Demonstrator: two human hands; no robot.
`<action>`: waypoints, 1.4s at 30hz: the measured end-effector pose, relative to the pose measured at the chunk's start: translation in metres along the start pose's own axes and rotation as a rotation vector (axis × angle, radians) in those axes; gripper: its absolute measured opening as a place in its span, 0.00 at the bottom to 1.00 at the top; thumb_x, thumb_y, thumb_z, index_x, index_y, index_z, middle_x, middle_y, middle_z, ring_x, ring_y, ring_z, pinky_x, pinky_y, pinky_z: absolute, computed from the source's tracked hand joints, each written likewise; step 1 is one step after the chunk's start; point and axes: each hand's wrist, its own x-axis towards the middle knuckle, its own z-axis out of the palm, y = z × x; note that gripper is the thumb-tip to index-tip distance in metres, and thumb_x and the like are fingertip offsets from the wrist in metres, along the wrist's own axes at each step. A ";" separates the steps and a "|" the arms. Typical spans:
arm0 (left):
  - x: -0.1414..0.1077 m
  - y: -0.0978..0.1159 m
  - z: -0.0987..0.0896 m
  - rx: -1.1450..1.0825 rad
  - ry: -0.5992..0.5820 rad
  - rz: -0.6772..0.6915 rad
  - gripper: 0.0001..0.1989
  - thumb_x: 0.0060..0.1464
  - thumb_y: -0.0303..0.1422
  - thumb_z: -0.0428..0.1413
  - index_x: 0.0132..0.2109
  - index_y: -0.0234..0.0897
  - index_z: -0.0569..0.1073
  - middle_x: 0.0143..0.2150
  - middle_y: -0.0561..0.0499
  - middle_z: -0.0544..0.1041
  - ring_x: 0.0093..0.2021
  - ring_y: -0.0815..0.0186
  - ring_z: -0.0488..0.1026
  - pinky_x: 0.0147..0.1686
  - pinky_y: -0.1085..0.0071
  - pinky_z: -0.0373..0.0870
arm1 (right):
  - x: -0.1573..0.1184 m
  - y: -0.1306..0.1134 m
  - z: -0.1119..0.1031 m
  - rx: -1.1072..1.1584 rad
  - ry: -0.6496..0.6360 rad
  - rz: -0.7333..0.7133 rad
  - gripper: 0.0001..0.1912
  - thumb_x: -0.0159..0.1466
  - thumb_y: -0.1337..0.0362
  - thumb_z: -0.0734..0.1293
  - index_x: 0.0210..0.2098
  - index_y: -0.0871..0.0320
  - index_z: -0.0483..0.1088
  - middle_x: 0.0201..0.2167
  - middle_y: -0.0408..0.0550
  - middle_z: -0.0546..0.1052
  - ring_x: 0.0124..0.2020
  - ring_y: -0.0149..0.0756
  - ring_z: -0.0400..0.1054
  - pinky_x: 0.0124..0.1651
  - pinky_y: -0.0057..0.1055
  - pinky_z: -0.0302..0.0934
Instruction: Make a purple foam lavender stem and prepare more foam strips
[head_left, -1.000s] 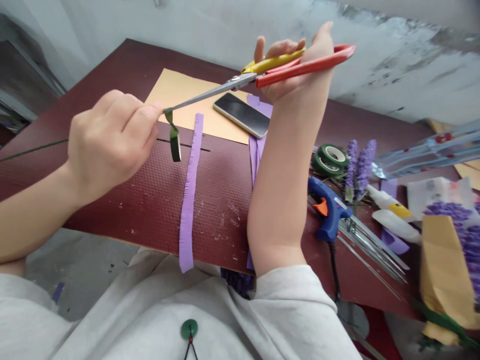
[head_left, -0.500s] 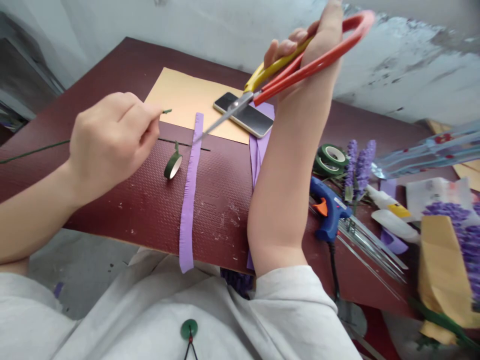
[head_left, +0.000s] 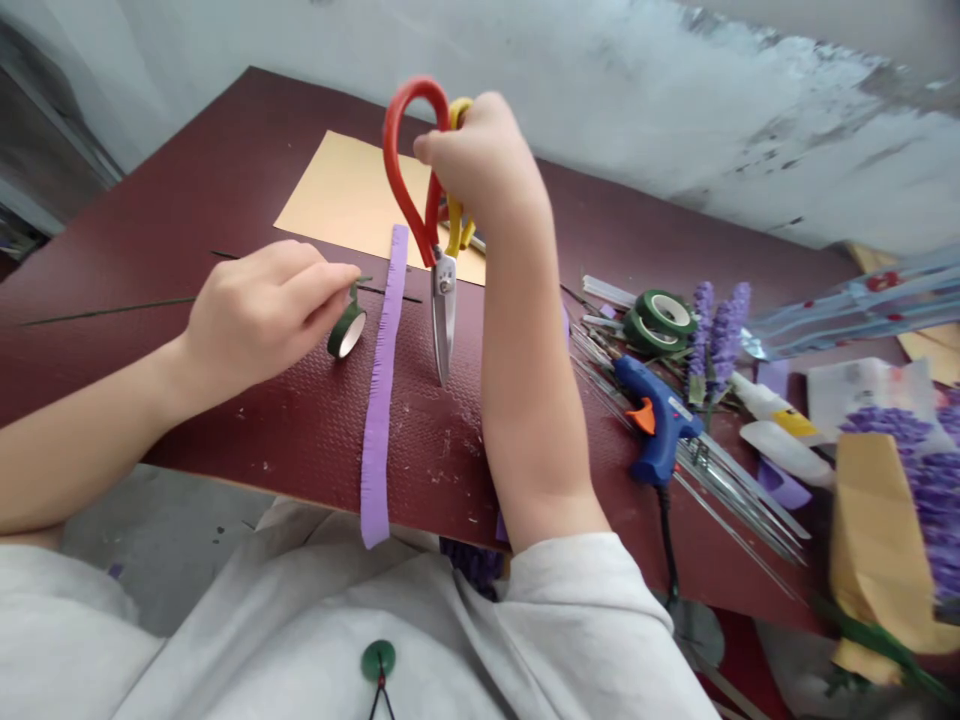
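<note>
My left hand (head_left: 266,310) is closed on a thin green stem (head_left: 112,308), whose long end runs out to the left and whose tip shows past my fingertips. Just right of those fingertips lies a small roll of green tape (head_left: 347,330). My right hand (head_left: 484,165) grips scissors (head_left: 442,280) by their red and yellow handles, blades closed and pointing down. Between the blades and the tape roll, a fringed purple paper strip (head_left: 380,400) stretches across the table and over its front edge. A dark wire (head_left: 405,297) passes near the strip.
A tan paper sheet (head_left: 337,190) lies behind. On the right are a blue glue gun (head_left: 660,415), green tape rolls (head_left: 664,318), purple flowers (head_left: 720,330), metal rods (head_left: 742,500), a glue bottle (head_left: 772,405) and a brown paper wrap (head_left: 874,510). My right arm partly covers a phone.
My right hand has swung left and down with the scissors, which now point downward with blades closed. My left hand has moved slightly right and down, closer to the tape roll, with the stem.
</note>
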 end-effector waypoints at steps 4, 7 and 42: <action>-0.005 0.001 0.003 -0.077 -0.001 -0.049 0.09 0.56 0.30 0.53 0.42 0.44 0.75 0.28 0.54 0.75 0.30 0.67 0.73 0.26 0.72 0.64 | 0.010 0.017 0.009 -0.175 0.096 0.046 0.07 0.59 0.71 0.60 0.30 0.57 0.53 0.30 0.44 0.61 0.31 0.29 0.59 0.35 0.36 0.66; -0.007 0.001 0.005 -0.080 -0.038 -0.081 0.08 0.55 0.30 0.53 0.41 0.45 0.76 0.28 0.53 0.76 0.29 0.67 0.72 0.25 0.72 0.65 | 0.009 0.017 0.011 -0.284 0.105 0.025 0.09 0.57 0.72 0.60 0.25 0.57 0.54 0.26 0.43 0.60 0.30 0.28 0.57 0.43 0.40 0.63; 0.003 0.041 -0.042 -0.230 -0.163 0.026 0.14 0.62 0.34 0.42 0.41 0.40 0.73 0.26 0.51 0.76 0.27 0.64 0.73 0.23 0.70 0.62 | -0.151 -0.010 0.000 -0.554 -0.216 -0.637 0.06 0.55 0.71 0.64 0.24 0.55 0.68 0.25 0.41 0.70 0.28 0.29 0.62 0.33 0.29 0.54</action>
